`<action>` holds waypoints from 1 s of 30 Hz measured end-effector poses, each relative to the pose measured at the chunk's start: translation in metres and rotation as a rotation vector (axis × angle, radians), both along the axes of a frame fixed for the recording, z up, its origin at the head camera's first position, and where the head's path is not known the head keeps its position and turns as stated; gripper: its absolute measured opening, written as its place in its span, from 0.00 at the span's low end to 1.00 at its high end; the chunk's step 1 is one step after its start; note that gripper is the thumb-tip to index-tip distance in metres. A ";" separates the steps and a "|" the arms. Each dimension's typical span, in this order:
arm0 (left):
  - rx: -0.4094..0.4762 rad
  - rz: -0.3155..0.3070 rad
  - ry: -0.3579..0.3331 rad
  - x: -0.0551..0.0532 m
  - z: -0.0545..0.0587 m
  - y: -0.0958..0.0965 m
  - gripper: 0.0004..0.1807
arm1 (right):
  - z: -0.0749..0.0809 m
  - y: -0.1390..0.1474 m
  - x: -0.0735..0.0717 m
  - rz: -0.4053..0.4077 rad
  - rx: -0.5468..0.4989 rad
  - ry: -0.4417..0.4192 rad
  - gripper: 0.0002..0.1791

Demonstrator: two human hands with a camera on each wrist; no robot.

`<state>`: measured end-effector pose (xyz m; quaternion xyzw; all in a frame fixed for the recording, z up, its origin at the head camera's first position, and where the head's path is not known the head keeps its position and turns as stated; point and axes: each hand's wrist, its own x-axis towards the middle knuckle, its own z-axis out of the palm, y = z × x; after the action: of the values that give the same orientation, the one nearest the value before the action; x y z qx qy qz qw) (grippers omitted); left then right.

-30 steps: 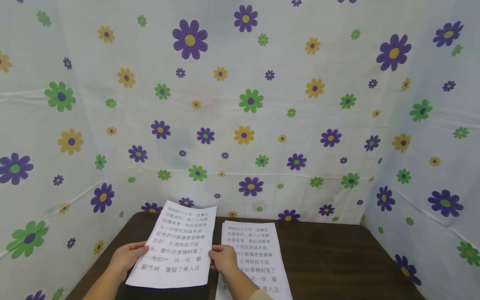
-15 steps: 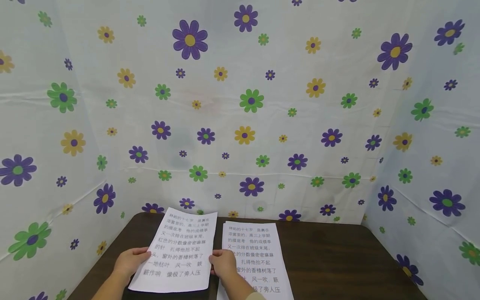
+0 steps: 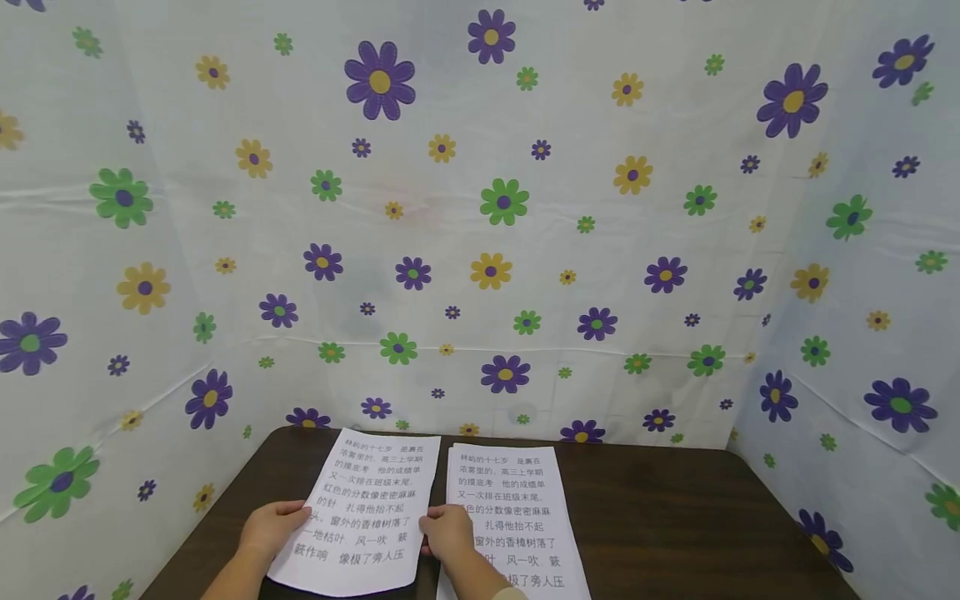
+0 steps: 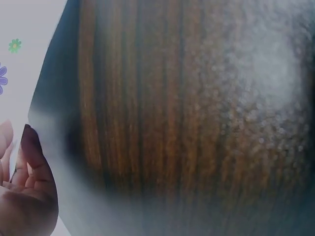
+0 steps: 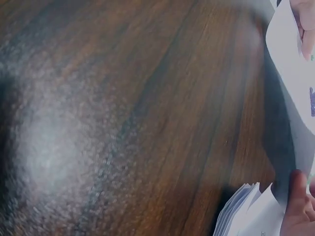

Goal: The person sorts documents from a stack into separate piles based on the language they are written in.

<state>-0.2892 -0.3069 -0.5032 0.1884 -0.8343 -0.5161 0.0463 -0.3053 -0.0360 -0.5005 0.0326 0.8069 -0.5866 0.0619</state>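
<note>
A white sheet of paper printed with large Chinese characters is held at its two long sides, just over the table in the head view. My left hand pinches its left edge, thumb on top. On the opposite edge, my right hand pinches it the same way. Beneath the right forearm lies a stack of similar printed sheets, partly hidden by that hand. In the right wrist view the stack shows several layered edges, beside the right hand. The held sheet's near edge bows slightly.
The dark wood-grain table extends to the right of the stack. A white curtain printed with purple, green and yellow flowers encloses the back and both sides.
Both hands have lowered the held sheet towards the table and brought it slightly nearer and to the right. It lies flatter now. The stack has stayed in place.
</note>
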 end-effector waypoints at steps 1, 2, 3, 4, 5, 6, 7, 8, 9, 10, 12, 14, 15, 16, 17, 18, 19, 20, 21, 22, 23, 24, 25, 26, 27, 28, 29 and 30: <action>-0.005 -0.005 -0.003 0.001 0.000 0.001 0.24 | 0.000 0.000 0.000 0.007 0.004 -0.008 0.12; -0.019 -0.010 -0.009 0.001 0.001 0.001 0.26 | 0.000 0.000 0.000 0.015 0.010 -0.013 0.12; -0.031 -0.018 -0.016 0.002 0.001 0.001 0.27 | 0.000 0.000 0.000 0.022 0.018 -0.019 0.13; -0.041 -0.024 -0.022 0.002 0.002 0.001 0.29 | 0.000 -0.001 0.000 0.029 0.026 -0.025 0.13; -0.058 -0.028 -0.030 0.002 0.002 0.002 0.30 | 0.000 -0.001 0.000 0.035 0.034 -0.027 0.13; -0.075 -0.032 -0.037 0.003 0.003 0.002 0.30 | 0.000 -0.001 0.000 0.038 0.043 -0.029 0.14; -0.085 -0.034 -0.045 0.003 0.004 0.002 0.31 | 0.001 0.000 0.000 0.042 0.051 -0.031 0.15; -0.095 -0.037 -0.053 0.003 0.005 0.002 0.32 | 0.002 0.000 -0.001 0.048 0.067 -0.032 0.15; -0.104 -0.038 -0.059 0.003 0.005 0.003 0.32 | 0.002 0.000 -0.001 0.054 0.083 -0.032 0.16; -0.112 -0.039 -0.066 0.002 0.005 0.003 0.32 | 0.003 0.000 -0.002 0.060 0.096 -0.030 0.17; -0.122 -0.035 -0.076 0.002 0.006 0.004 0.33 | 0.004 0.000 -0.002 0.065 0.127 -0.020 0.17; -0.125 -0.035 -0.083 0.002 0.007 0.005 0.33 | 0.005 0.000 -0.002 0.063 0.153 -0.006 0.17; -0.123 -0.036 -0.085 0.002 0.007 0.006 0.33 | 0.005 -0.001 -0.001 0.057 0.160 0.001 0.17; -0.121 -0.037 -0.083 0.002 0.008 0.006 0.33 | 0.006 -0.001 0.000 0.051 0.170 0.010 0.17; -0.115 -0.038 -0.081 0.002 0.009 0.007 0.33 | 0.007 -0.001 0.000 0.045 0.177 0.016 0.17; -0.116 -0.041 -0.077 0.002 0.010 0.008 0.34 | 0.008 -0.001 0.000 0.040 0.185 0.019 0.17; -0.111 -0.042 -0.072 0.001 0.011 0.010 0.34 | 0.009 -0.001 0.001 0.038 0.193 0.024 0.17; -0.112 -0.043 -0.067 0.000 0.012 0.011 0.33 | 0.010 -0.001 0.001 0.037 0.200 0.030 0.17; -0.114 -0.046 -0.061 0.000 0.013 0.012 0.34 | 0.012 -0.001 0.002 0.037 0.204 0.032 0.17; -0.122 -0.048 -0.052 -0.001 0.015 0.014 0.34 | 0.013 0.000 0.001 0.040 0.210 0.039 0.17; -0.130 -0.052 -0.047 -0.002 0.017 0.015 0.34 | 0.015 0.000 0.001 0.044 0.206 0.043 0.17; -0.135 -0.055 -0.044 -0.002 0.018 0.016 0.34 | 0.016 0.001 0.001 0.049 0.208 0.047 0.18; -0.134 -0.059 -0.041 -0.003 0.020 0.018 0.34 | 0.017 0.002 0.001 0.055 0.203 0.053 0.18; -0.136 -0.065 -0.037 -0.003 0.022 0.019 0.34 | 0.018 0.004 0.000 0.061 0.194 0.058 0.19; -0.138 -0.071 -0.031 -0.003 0.023 0.020 0.35 | 0.019 0.005 -0.001 0.068 0.187 0.064 0.20; -0.138 -0.079 -0.022 -0.004 0.025 0.020 0.35 | 0.020 0.007 -0.001 0.077 0.181 0.070 0.21; -0.135 -0.087 -0.016 -0.004 0.026 0.021 0.35 | 0.020 0.009 -0.002 0.085 0.171 0.073 0.21; -0.130 -0.092 -0.008 -0.004 0.028 0.022 0.35 | 0.021 0.011 -0.003 0.092 0.170 0.076 0.22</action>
<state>-0.2934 -0.2850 -0.4751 0.1485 -0.8739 -0.4618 0.0311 -0.3084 -0.0251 -0.4794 -0.0214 0.8560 -0.5136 0.0551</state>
